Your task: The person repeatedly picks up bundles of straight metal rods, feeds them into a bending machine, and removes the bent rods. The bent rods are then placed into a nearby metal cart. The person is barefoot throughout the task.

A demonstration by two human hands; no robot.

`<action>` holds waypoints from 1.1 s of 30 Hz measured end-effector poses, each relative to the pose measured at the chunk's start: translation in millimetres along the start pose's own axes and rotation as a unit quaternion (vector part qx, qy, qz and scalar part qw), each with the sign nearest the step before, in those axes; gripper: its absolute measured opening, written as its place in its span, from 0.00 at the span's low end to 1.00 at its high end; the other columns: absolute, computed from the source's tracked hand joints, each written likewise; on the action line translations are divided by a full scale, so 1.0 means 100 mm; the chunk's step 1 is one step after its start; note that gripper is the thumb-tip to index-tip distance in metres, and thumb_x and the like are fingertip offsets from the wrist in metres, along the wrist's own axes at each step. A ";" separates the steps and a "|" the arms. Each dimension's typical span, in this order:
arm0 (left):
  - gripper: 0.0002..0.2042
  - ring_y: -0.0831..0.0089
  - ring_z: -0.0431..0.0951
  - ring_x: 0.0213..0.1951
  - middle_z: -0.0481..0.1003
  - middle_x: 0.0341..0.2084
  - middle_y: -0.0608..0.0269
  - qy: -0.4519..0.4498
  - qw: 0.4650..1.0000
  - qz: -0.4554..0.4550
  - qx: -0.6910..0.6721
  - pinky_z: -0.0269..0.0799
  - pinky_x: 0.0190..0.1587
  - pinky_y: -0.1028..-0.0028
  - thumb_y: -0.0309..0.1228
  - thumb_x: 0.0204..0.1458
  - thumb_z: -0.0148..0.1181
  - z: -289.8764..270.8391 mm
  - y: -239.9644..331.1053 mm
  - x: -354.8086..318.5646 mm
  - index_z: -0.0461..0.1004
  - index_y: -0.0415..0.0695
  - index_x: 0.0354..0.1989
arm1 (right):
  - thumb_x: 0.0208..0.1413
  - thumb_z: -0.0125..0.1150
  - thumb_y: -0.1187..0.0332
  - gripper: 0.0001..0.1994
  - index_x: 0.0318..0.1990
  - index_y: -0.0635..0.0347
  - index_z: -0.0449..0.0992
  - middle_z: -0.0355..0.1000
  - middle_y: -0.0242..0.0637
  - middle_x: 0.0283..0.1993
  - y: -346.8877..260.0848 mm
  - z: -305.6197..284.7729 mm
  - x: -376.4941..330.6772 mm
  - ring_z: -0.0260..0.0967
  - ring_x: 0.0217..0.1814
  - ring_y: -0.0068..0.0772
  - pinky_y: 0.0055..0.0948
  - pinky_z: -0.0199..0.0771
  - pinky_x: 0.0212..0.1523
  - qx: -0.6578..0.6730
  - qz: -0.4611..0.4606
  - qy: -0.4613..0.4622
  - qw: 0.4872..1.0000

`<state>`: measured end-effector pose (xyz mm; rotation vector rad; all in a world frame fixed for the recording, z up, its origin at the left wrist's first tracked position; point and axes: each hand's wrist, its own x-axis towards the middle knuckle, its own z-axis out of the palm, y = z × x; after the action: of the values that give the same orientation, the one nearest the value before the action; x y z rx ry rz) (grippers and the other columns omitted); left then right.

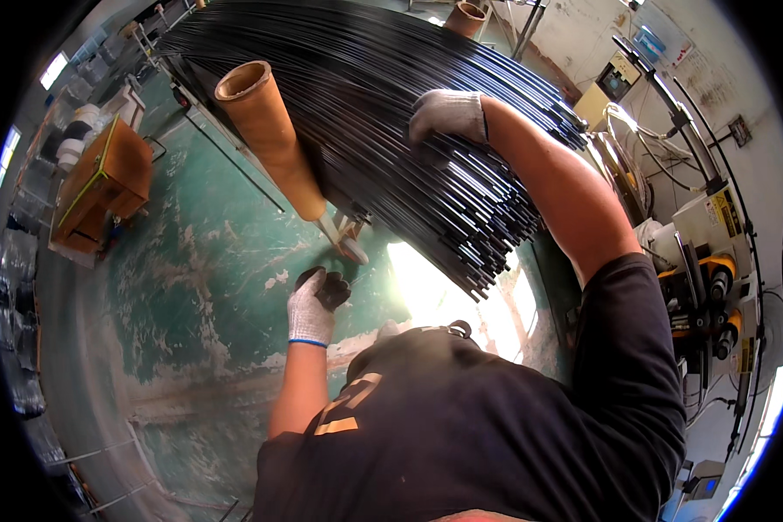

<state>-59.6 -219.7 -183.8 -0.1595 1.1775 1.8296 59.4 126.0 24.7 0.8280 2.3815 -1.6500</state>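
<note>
A large bundle of long, thin black rods or tubes [357, 96] stretches from the far left toward me, its cut ends uneven at the near right. My right hand [448, 117], in a pale knit glove, is over the bundle with its fingers bent down; the fingertips are hidden, so contact with the rods is unclear. My left hand [317, 304], gloved with a dark palm coating, is lower left of the bundle, fingers loosely curled and nothing visible in them. A brown cardboard tube [274, 139] stands upright against the bundle's left side.
A second brown tube [465, 19] stands beyond the bundle. At the left is an orange-brown wooden cabinet [104, 187] on the worn green floor [209, 287]. Machinery with cables [709, 226] lines the right wall. Clear-wrapped stacks [22, 322] stand along the left edge.
</note>
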 end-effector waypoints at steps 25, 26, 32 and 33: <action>0.21 0.49 0.77 0.47 0.76 0.38 0.43 -0.276 0.953 -0.105 -0.074 0.72 0.60 0.48 0.45 0.68 0.48 3.14 -0.03 -0.14 0.69 0.33 0.41 | 0.41 0.75 0.65 0.15 0.30 0.55 0.72 0.71 0.40 0.22 1.83 0.75 -5.54 0.73 0.26 0.49 0.43 0.70 0.29 -0.496 0.139 0.435 0.738; 0.19 0.48 0.77 0.46 0.76 0.37 0.43 -0.254 0.958 -0.113 -0.071 0.73 0.60 0.47 0.42 0.69 0.47 3.19 -0.24 -0.21 0.68 0.32 0.40 | 0.38 0.75 0.67 0.15 0.30 0.54 0.72 0.71 0.39 0.23 2.21 0.82 -5.79 0.72 0.27 0.48 0.43 0.69 0.29 -0.499 0.134 0.468 0.717; 0.13 0.50 0.78 0.44 0.75 0.35 0.46 -0.208 0.960 -0.186 -0.021 0.72 0.60 0.45 0.31 0.66 0.47 3.58 -1.79 -1.06 0.71 0.31 0.38 | 0.39 0.70 0.70 0.13 0.33 0.55 0.72 0.72 0.41 0.28 4.26 1.33 -7.16 0.72 0.32 0.49 0.44 0.70 0.35 -0.429 0.227 0.544 0.684; 0.12 0.51 0.78 0.44 0.75 0.35 0.47 -0.206 0.959 -0.196 -0.004 0.70 0.62 0.44 0.30 0.65 0.49 3.72 -1.96 -1.22 0.73 0.32 0.39 | 0.39 0.70 0.71 0.13 0.33 0.55 0.72 0.71 0.41 0.28 4.48 1.43 -7.37 0.71 0.33 0.50 0.43 0.70 0.36 -0.418 0.252 0.561 0.669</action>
<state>284.8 14.4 -47.6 -0.0099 0.7788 1.4285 876.8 -156.6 -107.0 2.2998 2.5104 0.4656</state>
